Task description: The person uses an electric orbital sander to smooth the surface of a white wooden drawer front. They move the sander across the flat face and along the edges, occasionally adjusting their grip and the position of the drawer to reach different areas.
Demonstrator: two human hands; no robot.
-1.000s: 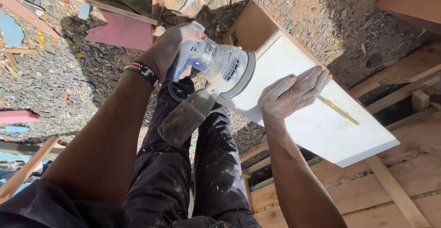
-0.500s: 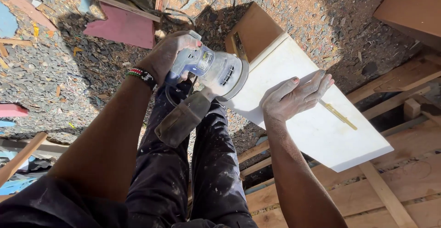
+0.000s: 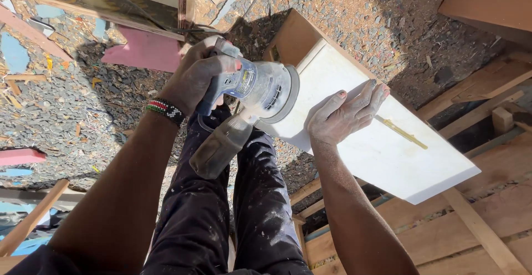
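Observation:
My left hand (image 3: 191,75) grips the handle of a grey round-pad power sander (image 3: 260,89), whose pad presses against the near edge of a white board (image 3: 388,147). A dusty bag (image 3: 219,147) hangs below the sander. My right hand (image 3: 343,114) lies flat, fingers together, on the white board's top face and holds it down. A yellowish streak (image 3: 402,132) marks the board just beyond my fingertips. A beaded band circles my left wrist. My legs in dark, paint-flecked trousers (image 3: 244,219) show below.
The white board rests on a frame of wooden slats (image 3: 471,225). A brown panel (image 3: 291,39) stands behind it. Gravel ground carries pink (image 3: 144,50) and blue scraps, wooden strips and a cable (image 3: 166,28). A wooden box (image 3: 487,3) sits at the top right.
The sander has slid a little along the board's edge, and my left hand went with it. My right hand stays flat on the board.

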